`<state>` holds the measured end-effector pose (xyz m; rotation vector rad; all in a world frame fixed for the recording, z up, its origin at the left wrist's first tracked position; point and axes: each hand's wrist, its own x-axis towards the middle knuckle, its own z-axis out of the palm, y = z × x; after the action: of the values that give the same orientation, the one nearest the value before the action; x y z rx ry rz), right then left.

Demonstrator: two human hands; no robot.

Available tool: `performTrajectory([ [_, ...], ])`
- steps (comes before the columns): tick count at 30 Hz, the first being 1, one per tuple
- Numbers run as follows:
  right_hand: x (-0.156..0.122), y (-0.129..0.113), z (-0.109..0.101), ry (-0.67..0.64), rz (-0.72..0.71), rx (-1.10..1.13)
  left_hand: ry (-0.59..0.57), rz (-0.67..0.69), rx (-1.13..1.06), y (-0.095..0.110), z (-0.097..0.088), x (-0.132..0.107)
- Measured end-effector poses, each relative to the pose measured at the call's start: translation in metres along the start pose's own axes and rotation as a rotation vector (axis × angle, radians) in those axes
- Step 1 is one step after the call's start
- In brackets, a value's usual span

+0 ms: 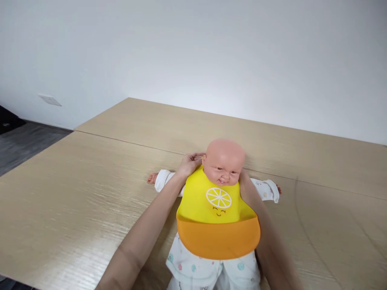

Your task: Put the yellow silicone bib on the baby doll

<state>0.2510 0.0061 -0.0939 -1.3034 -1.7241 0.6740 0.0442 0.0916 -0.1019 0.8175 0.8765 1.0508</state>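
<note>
A baby doll (225,159) lies face up with its arms spread, dressed in white clothes with coloured dots. Over its chest is a yellow bib (193,201) with a lemon slice print and an orange catch pocket (219,239) at the bottom. My left hand (190,163) is at the side of the doll's neck, fingers curled around the bib's neck band, a sliver of yellow showing by the fingertips. On the other side, my right hand (245,179) reaches behind the doll's neck. Its fingers are hidden by the doll's head.
The doll rests on a light wood table (75,193) with a seam running across it. Behind stands a white wall (193,52) with a socket plate (50,100) low on the left. Dark floor (27,141) shows past the table's left edge.
</note>
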Motion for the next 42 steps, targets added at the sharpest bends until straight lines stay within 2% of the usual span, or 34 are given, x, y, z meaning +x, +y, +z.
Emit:
performTrajectory([
  [3,-0.002,0.007,0.0,-0.023,0.005,-0.02,-0.011,-0.077,-0.005,0.005,-0.003,-0.002],
  [7,-0.005,0.017,0.0,-0.005,-0.006,-0.042,-0.095,-0.158,0.05,0.013,-0.008,-0.008],
  [11,-0.007,0.026,0.001,-0.006,-0.005,-0.036,-0.11,-0.143,0.108,0.014,-0.014,-0.009],
  [14,-0.006,0.031,0.002,0.009,0.037,0.002,-0.165,-0.136,0.116,0.013,-0.018,-0.007],
  [19,-0.003,0.018,0.001,-0.011,0.125,0.081,-0.282,-0.174,0.089,0.01,-0.02,-0.005],
  [23,0.001,0.0,-0.002,-0.021,0.083,0.096,-0.237,-0.16,0.042,0.009,-0.019,-0.005],
  [26,0.001,-0.003,-0.001,-0.014,0.059,0.102,-0.215,-0.16,0.024,0.011,-0.017,-0.007],
  [30,0.0,0.002,0.001,-0.018,0.174,0.217,-0.188,-0.145,-0.007,0.014,-0.016,-0.01],
  [35,0.001,0.008,0.0,-0.025,0.14,0.175,-0.224,-0.128,-0.051,0.013,-0.017,-0.01],
  [40,0.003,0.024,0.005,0.029,0.294,0.299,-0.211,-0.07,-0.129,0.012,-0.018,-0.01],
  [42,0.002,0.028,0.008,0.043,0.277,0.275,-0.223,-0.054,-0.156,0.01,-0.018,-0.009],
])
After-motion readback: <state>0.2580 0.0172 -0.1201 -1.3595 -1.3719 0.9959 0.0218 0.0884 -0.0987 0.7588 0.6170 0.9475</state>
